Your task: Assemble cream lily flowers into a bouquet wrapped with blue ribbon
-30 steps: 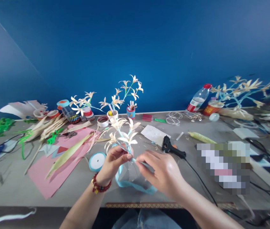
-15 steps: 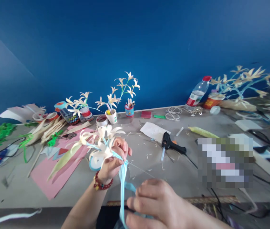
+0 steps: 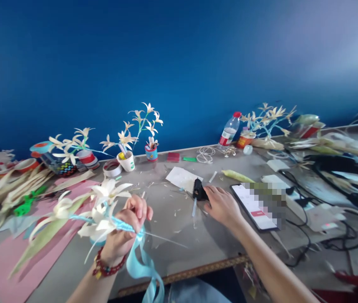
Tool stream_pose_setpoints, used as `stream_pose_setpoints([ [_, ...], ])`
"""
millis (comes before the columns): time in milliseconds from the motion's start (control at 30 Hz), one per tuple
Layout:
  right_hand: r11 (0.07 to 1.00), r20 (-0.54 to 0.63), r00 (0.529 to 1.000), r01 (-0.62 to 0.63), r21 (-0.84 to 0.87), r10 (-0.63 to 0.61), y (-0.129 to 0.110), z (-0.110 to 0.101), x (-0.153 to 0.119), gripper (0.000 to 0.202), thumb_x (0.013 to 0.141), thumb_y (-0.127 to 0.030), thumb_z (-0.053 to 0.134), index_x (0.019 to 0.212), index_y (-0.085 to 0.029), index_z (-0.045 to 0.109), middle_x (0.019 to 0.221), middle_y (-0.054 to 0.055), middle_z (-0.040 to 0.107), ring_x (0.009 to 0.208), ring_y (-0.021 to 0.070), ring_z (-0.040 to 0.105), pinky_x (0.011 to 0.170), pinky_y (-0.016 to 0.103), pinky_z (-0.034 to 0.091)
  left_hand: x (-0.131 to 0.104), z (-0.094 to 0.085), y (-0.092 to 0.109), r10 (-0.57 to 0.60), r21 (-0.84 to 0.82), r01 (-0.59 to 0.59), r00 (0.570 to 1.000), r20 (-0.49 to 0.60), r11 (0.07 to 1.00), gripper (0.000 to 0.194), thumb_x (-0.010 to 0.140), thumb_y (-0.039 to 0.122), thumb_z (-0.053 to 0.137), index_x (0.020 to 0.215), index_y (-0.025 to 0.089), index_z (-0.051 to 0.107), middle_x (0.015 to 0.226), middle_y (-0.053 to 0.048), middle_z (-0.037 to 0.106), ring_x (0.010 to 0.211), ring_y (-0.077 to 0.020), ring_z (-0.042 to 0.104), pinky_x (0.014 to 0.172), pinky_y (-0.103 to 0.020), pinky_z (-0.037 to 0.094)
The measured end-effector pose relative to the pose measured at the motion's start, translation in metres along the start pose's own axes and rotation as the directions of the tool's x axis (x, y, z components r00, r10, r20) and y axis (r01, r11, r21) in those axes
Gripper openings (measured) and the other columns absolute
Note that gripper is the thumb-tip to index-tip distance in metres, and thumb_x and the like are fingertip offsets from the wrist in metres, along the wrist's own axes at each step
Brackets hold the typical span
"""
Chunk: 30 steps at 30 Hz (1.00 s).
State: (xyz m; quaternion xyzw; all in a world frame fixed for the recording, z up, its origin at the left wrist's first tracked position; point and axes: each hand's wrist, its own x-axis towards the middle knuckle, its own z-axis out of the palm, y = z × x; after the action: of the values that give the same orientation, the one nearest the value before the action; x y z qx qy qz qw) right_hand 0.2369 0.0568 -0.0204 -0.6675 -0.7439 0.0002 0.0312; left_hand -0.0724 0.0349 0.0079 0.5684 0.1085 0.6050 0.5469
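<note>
My left hand (image 3: 127, 225) pinches a stem wrapped in light blue ribbon, close to its lower end. White flowers (image 3: 103, 202) made of pale petals branch from that stem to the left. From my fingertips the loose light blue ribbon (image 3: 144, 265) hangs down past the table edge, and a thin bare wire (image 3: 166, 240) sticks out to the right. My right hand (image 3: 223, 206) is on the black hot glue gun (image 3: 199, 190), its fingers closed over the handle, which they mostly hide. A glue stick or nozzle piece (image 3: 194, 207) points toward me from the gun.
Behind stand a paper cup (image 3: 126, 160), a pen tin (image 3: 151, 153), a tilted bottle (image 3: 229, 132) and other flower sprays. A phone (image 3: 255, 208), power strip (image 3: 318, 216) and black cables lie right. Pink paper (image 3: 30, 261) and dried husks (image 3: 21, 185) lie left.
My right hand has left the ribbon and reached forward to the glue gun. The ribbon now hangs loose in curls. The view has turned to the right.
</note>
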Motion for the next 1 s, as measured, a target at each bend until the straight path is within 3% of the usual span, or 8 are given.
stream_pose_setpoints([
  [200,1.0,0.006,1.0,-0.012,0.013,0.012,-0.002,0.007,0.017,0.031,0.077,-0.009,0.055,0.107,-0.013,0.062,0.113,0.018,0.066,0.104,0.0327,0.064,0.084,0.036,0.046,-0.001,0.001,0.003,-0.042,0.043,0.044,0.997,-0.058,0.998,0.024,0.077,0.045,0.078,0.067,0.026,0.067,0.079,-0.002,0.042,0.073,-0.0183,0.041,0.071,-0.036,0.045],
  [367,0.999,-0.015,1.0,0.01,0.044,-0.009,0.002,0.012,0.025,0.04,0.075,-0.005,0.053,0.114,-0.013,0.059,0.129,0.02,0.057,0.112,0.0328,0.06,0.088,0.036,0.046,-0.004,-0.003,0.001,-0.053,0.057,0.055,0.998,-0.046,0.997,0.021,0.078,0.046,0.076,0.07,0.028,0.069,0.076,-0.003,0.044,0.073,-0.0201,0.043,0.074,-0.04,0.046],
  [567,0.979,0.039,0.989,0.134,0.156,-0.141,0.019,0.014,0.042,0.056,0.071,-0.004,0.054,0.126,-0.014,0.058,0.147,0.018,0.05,0.121,0.0302,0.06,0.098,0.035,0.044,-0.004,-0.005,-0.001,-0.01,0.025,0.01,0.999,0.035,1.0,0.018,0.084,0.042,0.072,0.077,0.026,0.069,0.078,-0.001,0.045,0.075,-0.0173,0.044,0.077,-0.037,0.046],
  [700,0.942,0.088,0.968,0.207,0.266,-0.237,0.038,0.005,0.058,0.06,0.07,-0.011,0.062,0.13,-0.017,0.059,0.124,0.015,0.07,0.105,0.0306,0.069,0.087,0.034,0.05,-0.005,-0.005,-0.001,-0.024,0.017,0.023,0.999,0.025,1.0,0.019,0.084,0.043,0.072,0.078,0.025,0.069,0.079,-0.001,0.045,0.076,-0.018,0.044,0.076,-0.038,0.044],
  [800,0.899,0.077,0.955,0.24,0.365,-0.286,0.05,-0.001,0.068,0.054,0.069,-0.012,0.063,0.123,-0.02,0.064,0.112,0.011,0.076,0.097,0.0286,0.071,0.082,0.033,0.051,-0.005,-0.004,0.0,-0.024,0.029,0.024,1.0,-0.003,0.999,0.02,0.084,0.043,0.073,0.075,0.025,0.07,0.079,-0.002,0.046,0.076,-0.0182,0.043,0.075,-0.037,0.042],
  [900,0.839,0.045,0.95,0.249,0.483,-0.308,0.058,-0.003,0.077,0.036,0.073,-0.012,0.057,0.105,-0.02,0.071,0.089,0.004,0.078,0.076,0.0206,0.071,0.069,0.026,0.051,-0.004,-0.003,0.001,-0.014,0.057,0.015,1.0,-0.026,0.998,0.023,0.081,0.044,0.076,0.073,0.023,0.069,0.077,-0.002,0.045,0.075,-0.0179,0.042,0.074,-0.036,0.043],
  [1000,0.775,0.022,0.959,0.216,0.595,-0.284,0.061,0.002,0.079,0.024,0.078,-0.013,0.047,0.074,-0.017,0.071,0.054,-0.001,0.064,0.051,0.0152,0.061,0.051,0.023,0.045,-0.002,-0.002,0.002,0.004,0.067,-0.001,0.999,-0.046,0.998,0.027,0.078,0.044,0.078,0.069,0.022,0.067,0.075,-0.002,0.045,0.073,-0.0179,0.044,0.072,-0.036,0.045],
])
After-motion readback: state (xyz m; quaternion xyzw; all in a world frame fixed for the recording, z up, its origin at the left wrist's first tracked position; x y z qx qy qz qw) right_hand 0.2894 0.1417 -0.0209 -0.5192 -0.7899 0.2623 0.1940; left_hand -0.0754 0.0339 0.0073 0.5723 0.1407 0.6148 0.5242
